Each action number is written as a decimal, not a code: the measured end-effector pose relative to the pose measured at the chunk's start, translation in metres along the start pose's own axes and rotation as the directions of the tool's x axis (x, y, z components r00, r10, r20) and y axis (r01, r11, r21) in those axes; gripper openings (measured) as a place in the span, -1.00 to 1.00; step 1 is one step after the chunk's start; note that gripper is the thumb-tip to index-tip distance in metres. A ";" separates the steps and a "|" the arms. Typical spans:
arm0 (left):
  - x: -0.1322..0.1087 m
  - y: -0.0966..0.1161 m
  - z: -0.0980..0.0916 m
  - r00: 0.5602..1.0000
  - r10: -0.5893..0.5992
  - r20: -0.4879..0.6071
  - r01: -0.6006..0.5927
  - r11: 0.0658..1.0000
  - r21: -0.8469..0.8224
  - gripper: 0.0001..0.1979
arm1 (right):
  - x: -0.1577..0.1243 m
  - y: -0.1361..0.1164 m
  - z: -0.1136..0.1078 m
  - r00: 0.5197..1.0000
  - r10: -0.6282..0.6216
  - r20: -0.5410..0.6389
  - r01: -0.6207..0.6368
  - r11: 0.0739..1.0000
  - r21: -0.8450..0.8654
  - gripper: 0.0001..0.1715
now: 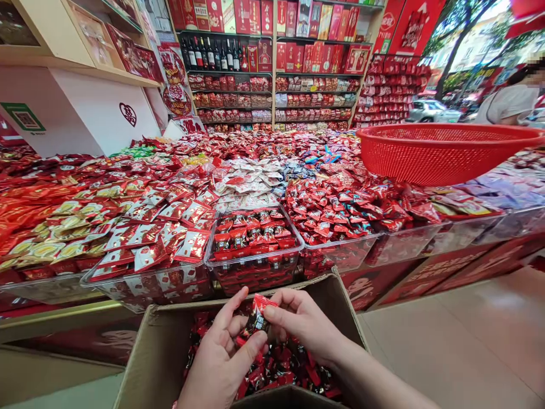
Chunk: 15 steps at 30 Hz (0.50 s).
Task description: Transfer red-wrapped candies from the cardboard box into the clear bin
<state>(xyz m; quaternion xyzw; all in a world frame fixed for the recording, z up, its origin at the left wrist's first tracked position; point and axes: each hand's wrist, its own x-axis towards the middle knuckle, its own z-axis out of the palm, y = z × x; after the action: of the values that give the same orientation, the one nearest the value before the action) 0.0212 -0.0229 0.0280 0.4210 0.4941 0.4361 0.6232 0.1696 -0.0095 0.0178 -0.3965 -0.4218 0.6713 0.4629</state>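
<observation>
Above an open cardboard box (pixel 164 346), a small red-and-black wrapped candy (pixel 259 318) is held between both hands. My right hand (pixel 304 321) pinches its upper right side between thumb and fingers. My left hand (pixel 223 349) curls around the lower left of the same candy, thumb near its bottom edge. Many loose candies (pixel 281 363) in like red and dark wrappers lie in the box below. Just beyond the box stands a clear plastic bin (pixel 255 255) with similar candies set in rows.
Heaped bins of white-and-red packets (pixel 170 227) and red candies (pixel 332 210) flank the clear bin. A red mesh basket (pixel 438 156) rests on the goods at right. Behind are shelves (pixel 272 74) of boxes and bottles. A person (pixel 508 96) stands far right, beside the tiled floor (pixel 460 329).
</observation>
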 end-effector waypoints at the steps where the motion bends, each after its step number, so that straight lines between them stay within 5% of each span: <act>1: 0.002 -0.002 -0.001 1.000 -0.020 0.008 0.020 1.000 0.004 -0.32 | 0.000 0.002 0.000 1.000 -0.006 -0.020 0.006 1.000 0.012 -0.59; 6: 0.007 -0.008 -0.007 0.999 -0.034 0.033 0.033 0.998 0.045 -0.47 | -0.003 0.005 -0.003 0.998 -0.047 -0.044 0.044 0.997 -0.056 -0.62; 9: 0.004 -0.011 -0.009 1.000 0.001 0.026 -0.003 0.998 0.065 -0.47 | -0.007 -0.015 -0.009 0.970 -0.240 -0.026 0.222 0.928 -0.299 -0.70; 12: 0.000 -0.014 -0.012 0.998 0.060 -0.006 -0.059 0.992 0.111 -0.52 | -0.002 -0.053 -0.025 0.819 -0.573 -0.028 0.455 0.677 -0.579 -0.84; 15: 0.001 -0.020 -0.018 0.998 0.065 -0.006 -0.063 0.983 0.171 -0.58 | 0.015 -0.084 -0.043 0.682 -0.731 0.005 0.465 0.428 -0.775 -0.88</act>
<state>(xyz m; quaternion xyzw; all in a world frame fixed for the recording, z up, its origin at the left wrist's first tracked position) 0.0063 -0.0261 0.0057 0.4861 0.5196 0.4144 0.5676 0.2296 0.0319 0.0798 -0.4720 -0.6790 0.1550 0.5405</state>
